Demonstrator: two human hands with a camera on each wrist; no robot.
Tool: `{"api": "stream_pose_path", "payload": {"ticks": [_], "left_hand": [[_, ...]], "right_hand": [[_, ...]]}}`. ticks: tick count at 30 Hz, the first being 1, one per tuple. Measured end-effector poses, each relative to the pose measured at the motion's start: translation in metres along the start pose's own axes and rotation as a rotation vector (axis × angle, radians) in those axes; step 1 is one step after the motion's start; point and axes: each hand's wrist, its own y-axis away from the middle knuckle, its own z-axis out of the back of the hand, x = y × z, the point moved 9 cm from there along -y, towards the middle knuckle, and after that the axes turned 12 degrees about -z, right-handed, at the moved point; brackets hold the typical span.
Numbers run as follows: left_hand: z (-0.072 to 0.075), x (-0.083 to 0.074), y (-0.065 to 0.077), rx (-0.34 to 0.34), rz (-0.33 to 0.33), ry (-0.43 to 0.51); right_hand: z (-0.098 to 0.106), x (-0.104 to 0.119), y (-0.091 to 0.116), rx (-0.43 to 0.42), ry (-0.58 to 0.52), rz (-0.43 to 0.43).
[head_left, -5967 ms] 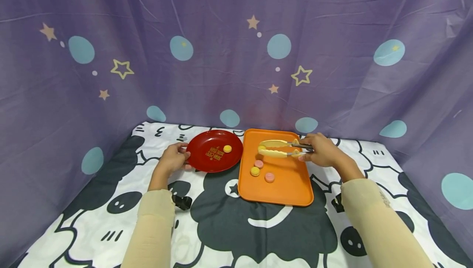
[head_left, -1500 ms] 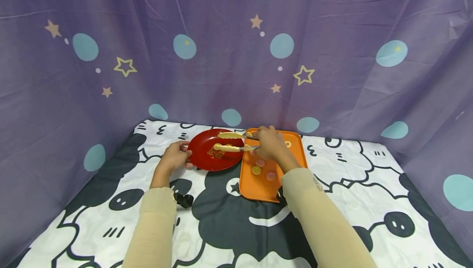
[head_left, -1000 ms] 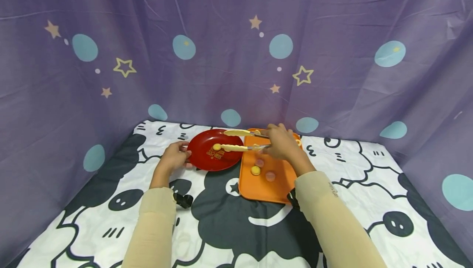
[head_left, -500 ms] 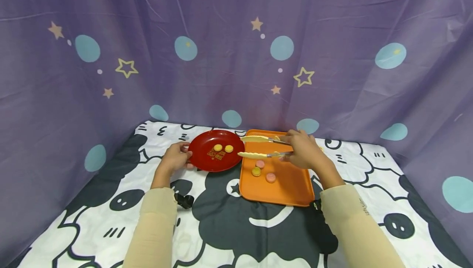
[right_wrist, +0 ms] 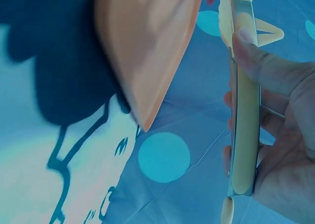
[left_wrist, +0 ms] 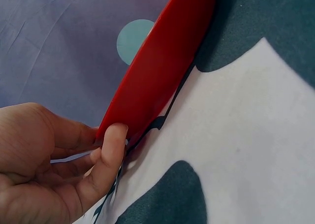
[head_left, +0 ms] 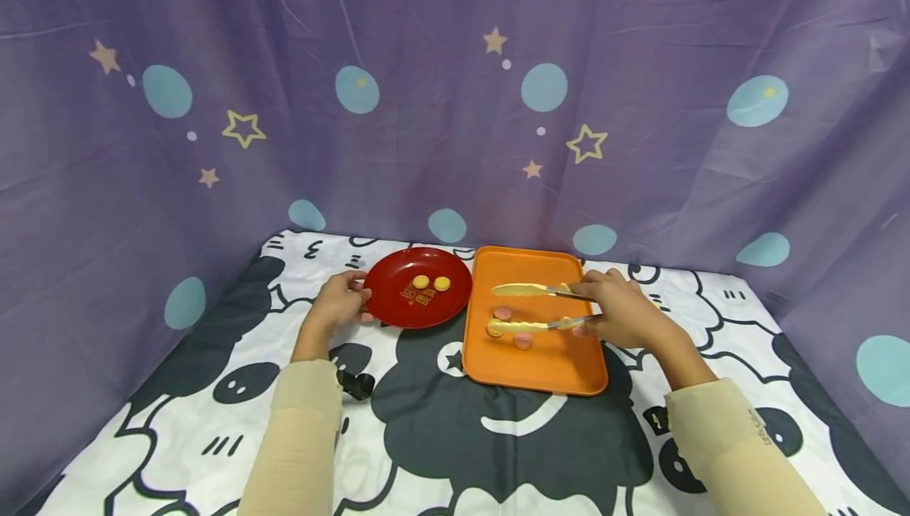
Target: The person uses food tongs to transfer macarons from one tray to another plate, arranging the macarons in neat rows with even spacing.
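My left hand [head_left: 338, 301] pinches the left rim of a red plate [head_left: 387, 306], thumb on top and fingers beneath; in the left wrist view the plate [left_wrist: 152, 81] looks tilted by the camera angle. Two yellow macarons [head_left: 421, 282] lie side by side on it. Yellow-tipped tongs [head_left: 524, 290] are in my right hand [head_left: 618, 310], their arms spread apart over the orange tray [head_left: 562, 366]. The lower tip partly covers a yellow macaron [head_left: 491, 332]. Beside it lie two pink macarons [head_left: 503, 314]. The right wrist view shows the tongs' handle [right_wrist: 245, 135] gripped between thumb and fingers.
The tray stands just right of the plate on a cartoon-print cloth [head_left: 512, 453] in black and white. Behind the table hangs a purple curtain [head_left: 441, 160] with stars and blue dots. Black wrist cameras [head_left: 355, 384] sit at both cuffs.
The tongs carried a yellow macaron from the tray to the plate and released it beside the other. Since then my right hand has moved right and nearer, over the tray. My left hand stays put.
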Motion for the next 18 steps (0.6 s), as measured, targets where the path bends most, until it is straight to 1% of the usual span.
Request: {"api": "stream_pose_path", "payload": {"ticks": [6,13,18], "left_hand": [[-0.001,0.001,0.001,0.001,0.018,0.003],[0.000,0.000,0.000,-0.002,0.025,-0.002],[0.000,0.001,0.000,-0.001,0.026,0.010]], "right_hand": [[-0.002,-0.011,0.015,0.003,-0.004,0.042],[-0.002,-0.025,0.030,0.014,-0.009,0.038],[-0.004,-0.031,0.038,0.027,-0.017,0.055]]}}
